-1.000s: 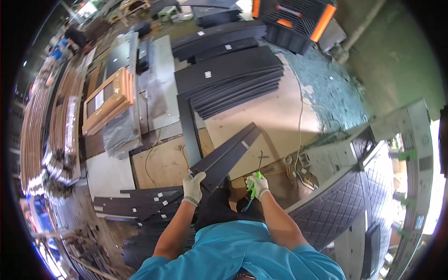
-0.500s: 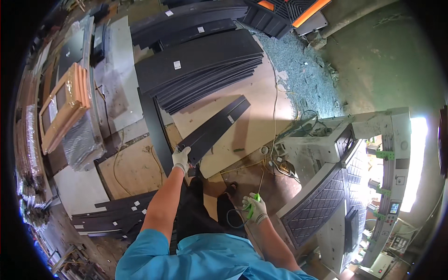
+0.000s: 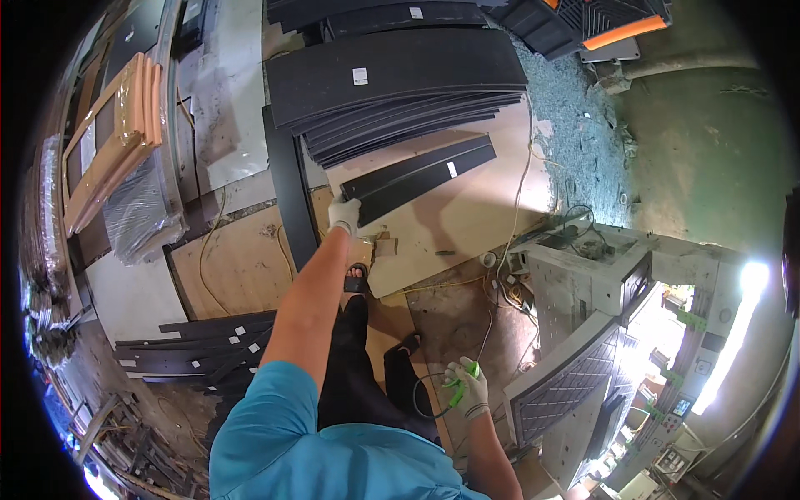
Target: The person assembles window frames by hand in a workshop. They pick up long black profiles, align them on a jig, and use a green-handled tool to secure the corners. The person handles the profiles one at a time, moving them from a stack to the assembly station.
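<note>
In my gloved left hand (image 3: 343, 214), closed on its near left corner, is a narrow black panel (image 3: 410, 183) with a lengthwise ridge and a small white label. The panel slants over a pale board (image 3: 467, 221), just in front of a stack of wide black panels (image 3: 425, 71); whether it rests on the board I cannot tell. Low on the right, my gloved right hand (image 3: 468, 388) is wrapped round a green air blow gun (image 3: 457, 393). The gun's thin nozzle points away from me, and a dark hose loops to its left.
A machine frame (image 3: 575, 358) with black quilted-pattern panels and a bright light stands at the right. Cables (image 3: 508, 292) lie on the floor beside it. Brown-edged wrapped boards (image 3: 117, 146) are at the left, with narrow black strips (image 3: 200, 346) stacked nearer me. Bluish debris (image 3: 575, 142) covers the far floor.
My left arm has stretched farther forward, carrying the narrow panel closer to the stack and lying less steeply. My right hand keeps the blow gun low at the right. The whole view has shifted.
</note>
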Motion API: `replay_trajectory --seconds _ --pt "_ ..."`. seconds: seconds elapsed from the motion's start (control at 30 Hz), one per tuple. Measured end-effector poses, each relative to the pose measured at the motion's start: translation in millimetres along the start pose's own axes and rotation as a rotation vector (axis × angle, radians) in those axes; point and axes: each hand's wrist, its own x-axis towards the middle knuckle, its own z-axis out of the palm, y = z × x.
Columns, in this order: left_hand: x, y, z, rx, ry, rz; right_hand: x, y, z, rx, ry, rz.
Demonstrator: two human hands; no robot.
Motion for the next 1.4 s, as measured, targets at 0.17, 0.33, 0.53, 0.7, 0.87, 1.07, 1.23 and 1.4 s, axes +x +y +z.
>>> replay_trajectory --seconds 0.17,0.33,0.53,0.7,0.87,1.07,1.23,1.4 --pt "44.4 -50.3 -60.2 0.064 -0.224 -0.125 -9.6 -11.2 13.9 -0.084 0.02 -0.02" --pt "-25.6 -143.1 -130.8 0.444 -0.442 -0.435 8.4 0.7 1.0 -0.344 -0.004 -0.038" --pt "-176.8 -202.4 -207.8 0.459 -0.329 -0.651 -9.5 2.1 -15.0 -0.764 -0.003 -0.157" --pt "-212.0 -193.5 -224.0 0.665 -0.362 -0.604 -67.8 -3.0 -35.4 -0.846 0.006 -0.235" --pt "-180.7 -139.8 -174.8 0.354 -0.496 -0.432 -113.1 -2.3 -82.0 -0.959 0.058 -0.414" --pt "-219.8 -67.8 -65.0 0.287 -0.585 -0.338 -156.2 -9.6 -190.0 -0.9 0.208 -0.389" --pt "-339.8 -94.7 11.9 0.363 -0.554 -0.244 -170.0 12.4 -300.0 -0.645 0.238 -0.565" --pt "-407.5 -185.1 54.4 0.202 -1.088 -0.346 -168.5 23.7 -390.3 -0.603 0.244 -0.599"
